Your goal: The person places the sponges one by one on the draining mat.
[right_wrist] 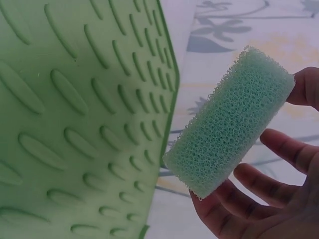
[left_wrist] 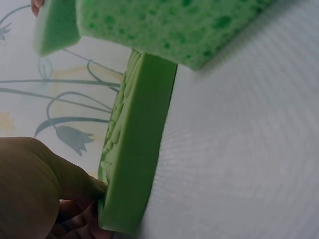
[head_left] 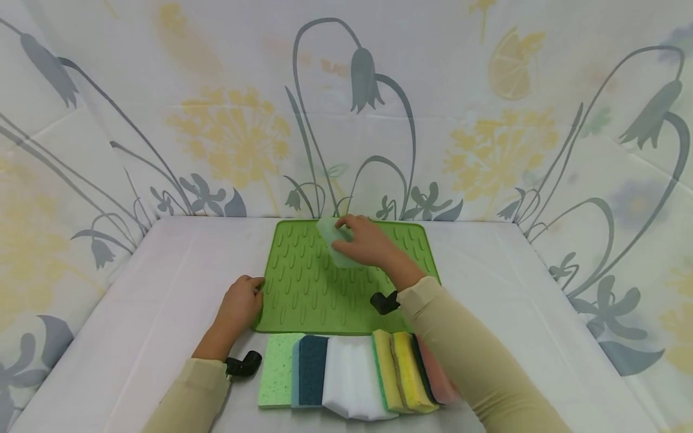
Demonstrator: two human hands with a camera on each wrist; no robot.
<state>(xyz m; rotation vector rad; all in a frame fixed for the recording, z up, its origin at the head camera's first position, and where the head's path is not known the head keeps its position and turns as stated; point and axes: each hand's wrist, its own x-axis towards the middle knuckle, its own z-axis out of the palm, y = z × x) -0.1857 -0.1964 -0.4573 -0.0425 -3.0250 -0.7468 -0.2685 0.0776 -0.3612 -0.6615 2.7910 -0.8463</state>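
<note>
A pale green mesh sponge (right_wrist: 229,124) is gripped between the thumb and fingers of my right hand (head_left: 369,242). It is raised over the far part of the ribbed green mat (head_left: 303,294). At the mat's left edge, my left hand (head_left: 238,305) pinches the rim. In the left wrist view the thumb (left_wrist: 82,184) presses on the mat's border, with the other fingers curled against its side and partly hidden.
Along the mat's near edge stand a speckled green sponge (head_left: 281,370), a dark blue scouring sponge (head_left: 313,370), a white sponge block (head_left: 354,379), yellow sponges (head_left: 414,376) and a pink one (head_left: 440,376) partly behind my right sleeve. A floral cloth (head_left: 346,120) hangs behind the white table (head_left: 487,270).
</note>
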